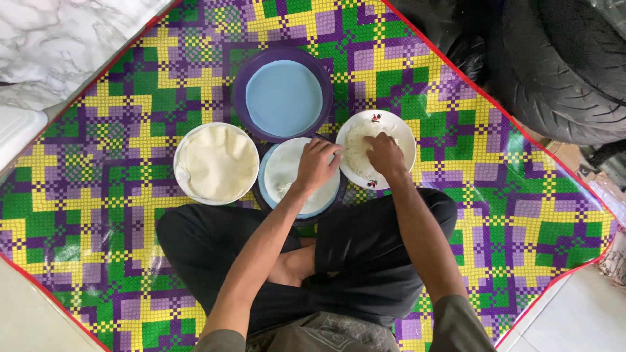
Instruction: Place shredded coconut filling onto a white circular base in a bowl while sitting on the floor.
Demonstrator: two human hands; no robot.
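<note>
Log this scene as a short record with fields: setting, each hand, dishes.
setting: person sits cross-legged on a checked mat
left hand: rests on the pale sheet in the middle dish
right hand: in the white plate, on whitish food
left dish: white bowl of cream sheets
far dish: purple basin, pale blue inside
beside mat: black tyre

Three plates (217, 163) and a bowl (283, 94) crowd the mat (98, 215) ahead.

a checkered plastic mat (117, 215) carries a purple basin (242, 72), two white plates and a blue-rimmed plate.
</note>
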